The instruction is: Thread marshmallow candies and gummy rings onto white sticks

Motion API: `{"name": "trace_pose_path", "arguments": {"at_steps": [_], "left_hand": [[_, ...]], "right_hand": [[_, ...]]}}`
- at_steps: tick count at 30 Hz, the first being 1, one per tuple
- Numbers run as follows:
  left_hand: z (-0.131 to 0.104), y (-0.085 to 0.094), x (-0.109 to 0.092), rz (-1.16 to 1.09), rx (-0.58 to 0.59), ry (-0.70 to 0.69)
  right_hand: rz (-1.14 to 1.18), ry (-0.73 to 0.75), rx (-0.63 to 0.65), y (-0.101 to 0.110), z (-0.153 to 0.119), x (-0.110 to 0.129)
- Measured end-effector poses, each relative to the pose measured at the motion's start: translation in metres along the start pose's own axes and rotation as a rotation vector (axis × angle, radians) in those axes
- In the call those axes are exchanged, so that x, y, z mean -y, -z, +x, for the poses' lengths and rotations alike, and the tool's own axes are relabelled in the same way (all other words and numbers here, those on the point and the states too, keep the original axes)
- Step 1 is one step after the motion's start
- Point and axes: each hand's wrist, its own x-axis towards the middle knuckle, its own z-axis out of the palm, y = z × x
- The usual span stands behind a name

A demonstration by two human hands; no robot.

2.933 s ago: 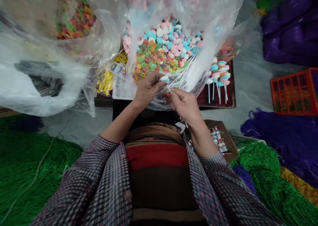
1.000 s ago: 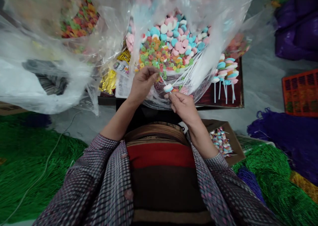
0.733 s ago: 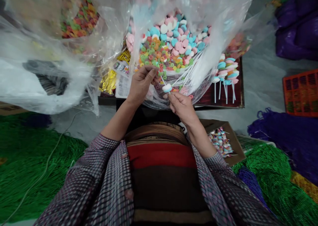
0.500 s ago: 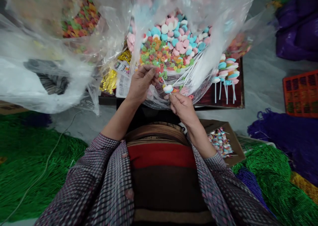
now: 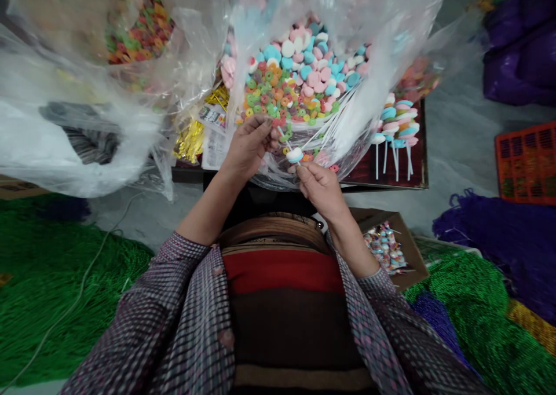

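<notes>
Currently stick (image 5: 281,132) bears one marshmallow (image 5: 294,156), bare above; right fingers (image 5: 306,175) pinch it below; left fingers (image 5: 259,127) curled, grip unclear. Loaded sticks (image 5: 405,123) lie right of bag (image 5: 377,76).

The small marshmallow (image 5: 294,155) has a matt, powdery-looking, smooth face; the thin stick (image 5: 281,133) through it is smooth and white, paper or plastic unclear. Ring candies (image 5: 271,91) look slightly rough. They lie in a clear plastic bag (image 5: 391,41), crinkled and glossy. Gold strips (image 5: 190,141) gleam like foil beside matt printed paper (image 5: 214,152). The table (image 5: 360,176) looks like dark reddish wood with a polished sheen. Wrapped sweets (image 5: 388,250) glint inside a dull cardboard box (image 5: 412,259). The shirt (image 5: 174,302) is soft matt cloth; the crate (image 5: 525,163), hard plastic; the green strands (image 5: 460,273), stringy and shiny.
</notes>
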Motion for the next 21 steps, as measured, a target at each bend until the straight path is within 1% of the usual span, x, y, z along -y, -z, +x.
{"name": "trace_pose_path", "arguments": {"at_steps": [4, 8, 12, 16, 19, 21], "left_hand": [[-0.004, -0.003, -0.007, -0.051, 0.025, 0.065], [-0.010, -0.008, -0.015, -0.057, 0.073, 0.083], [-0.008, -0.008, -0.021, -0.072, 0.130, 0.102], [-0.008, -0.005, -0.018, -0.050, 0.221, 0.150], [-0.014, -0.006, -0.012, 0.025, 0.298, 0.131], [-0.018, -0.008, -0.009, 0.067, 0.329, 0.098]], "right_hand": [[-0.033, 0.019, -0.019, 0.000, 0.000, -0.001], [-0.060, 0.026, -0.006, 0.001, 0.000, 0.001], [-0.056, 0.024, 0.010, 0.003, -0.002, 0.004], [-0.025, 0.002, 0.050, 0.005, -0.002, 0.005], [-0.024, -0.010, 0.033, 0.003, 0.001, 0.007], [-0.067, -0.017, 0.011, 0.002, 0.005, 0.010]]}}
